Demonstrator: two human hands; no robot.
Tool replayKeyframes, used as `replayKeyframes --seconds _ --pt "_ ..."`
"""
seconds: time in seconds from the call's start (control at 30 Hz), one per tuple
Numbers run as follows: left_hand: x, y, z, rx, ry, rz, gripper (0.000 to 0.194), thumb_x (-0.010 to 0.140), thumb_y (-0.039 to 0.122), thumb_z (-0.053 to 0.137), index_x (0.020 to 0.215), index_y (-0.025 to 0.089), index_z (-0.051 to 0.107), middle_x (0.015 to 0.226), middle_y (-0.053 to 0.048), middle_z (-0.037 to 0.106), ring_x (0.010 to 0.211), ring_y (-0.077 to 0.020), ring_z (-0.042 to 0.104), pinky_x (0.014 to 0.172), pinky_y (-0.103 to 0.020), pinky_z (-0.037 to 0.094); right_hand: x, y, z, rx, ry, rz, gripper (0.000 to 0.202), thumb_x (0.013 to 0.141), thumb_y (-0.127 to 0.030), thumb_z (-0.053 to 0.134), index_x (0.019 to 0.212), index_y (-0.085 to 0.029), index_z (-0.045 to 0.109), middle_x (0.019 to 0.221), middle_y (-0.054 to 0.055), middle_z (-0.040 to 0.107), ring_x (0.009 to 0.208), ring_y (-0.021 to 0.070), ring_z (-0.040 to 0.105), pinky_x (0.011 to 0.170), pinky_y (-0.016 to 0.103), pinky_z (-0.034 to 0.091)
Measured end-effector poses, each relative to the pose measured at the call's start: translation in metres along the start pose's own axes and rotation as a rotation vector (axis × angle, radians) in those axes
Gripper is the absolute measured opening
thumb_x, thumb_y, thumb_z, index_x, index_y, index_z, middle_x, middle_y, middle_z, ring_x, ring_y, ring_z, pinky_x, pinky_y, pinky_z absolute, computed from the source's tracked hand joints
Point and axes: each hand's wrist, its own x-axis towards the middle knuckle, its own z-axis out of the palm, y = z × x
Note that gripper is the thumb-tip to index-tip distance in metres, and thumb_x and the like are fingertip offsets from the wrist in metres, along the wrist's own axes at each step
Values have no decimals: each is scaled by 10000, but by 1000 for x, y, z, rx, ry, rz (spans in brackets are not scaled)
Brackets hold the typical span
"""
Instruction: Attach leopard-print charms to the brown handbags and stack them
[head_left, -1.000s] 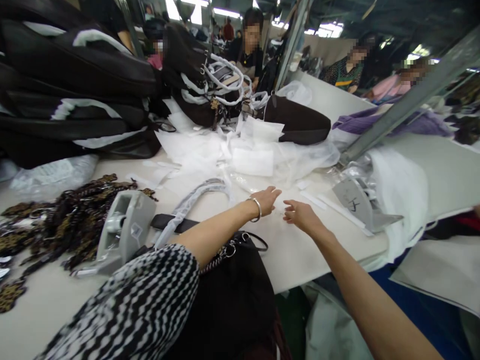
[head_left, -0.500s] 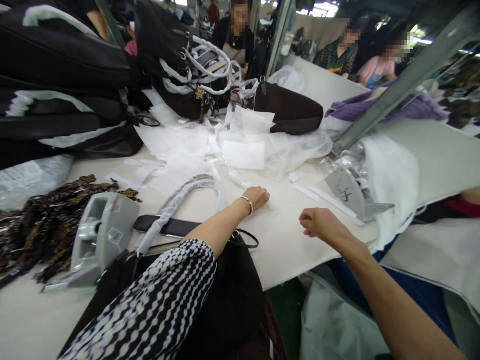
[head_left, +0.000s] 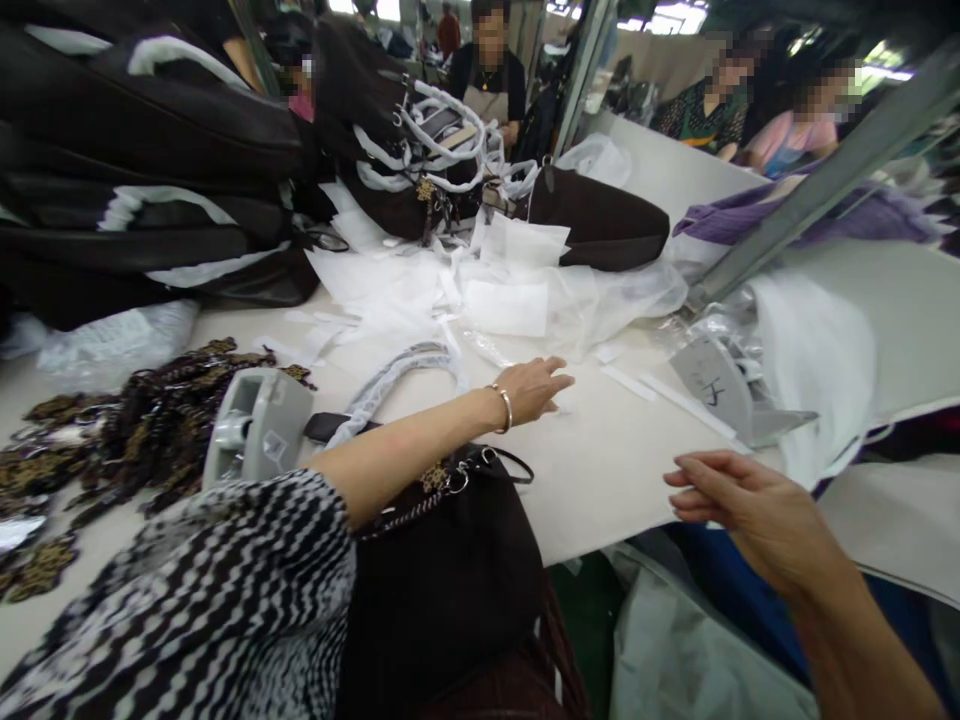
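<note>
My left hand [head_left: 529,392], with a bracelet at the wrist, reaches over the white table with its fingers spread and nothing seen in them. A tiny clear scrap [head_left: 561,411] shows by its fingertips. Off to the right, my right hand [head_left: 757,505] hovers near the table's front edge, fingers loosely stretched and nothing visible in them. Below my left forearm lies a dark handbag [head_left: 457,570], its handle [head_left: 390,380] wrapped in white film. A patterned charm [head_left: 433,478] with a braided strap and a metal ring rests on the bag, partly hidden by the forearm.
Left stand a grey tape dispenser [head_left: 259,425] and a heap of braided charms [head_left: 165,420]. Stacked dark bags [head_left: 150,130] rise behind. White paper sheets [head_left: 506,307] cover the table's back. A second dispenser [head_left: 709,385] and a slanting metal post [head_left: 795,170] are right. Co-workers sit beyond.
My left hand has opened from a closed shape, its fingers now spread. My right hand has moved right and nearer, its fingers loosened. The charm on the bag has come into view.
</note>
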Motion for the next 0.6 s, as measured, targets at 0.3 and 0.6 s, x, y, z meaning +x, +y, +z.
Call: replayKeyframes --seconds 0.3,0.6 --pt "-149 32 -46 -1280 251 -303 349 950 406 429 932 111 614 701 -37 637 599 -89 591 579 -202 489 -40 -61 163 25 -662 -166 249 772 -385 677 793 -147 607 672 29 686 504 152 657 471 248 553" --pt "-199 25 -15 -1385 226 -444 386 902 472 508 854 99 597 687 -53 655 557 -120 639 533 -232 524 -60 -73 160 -368 -390 -477 181 781 -321 681 908 -217 755 890 25 740 792 184 673 736 277 519"
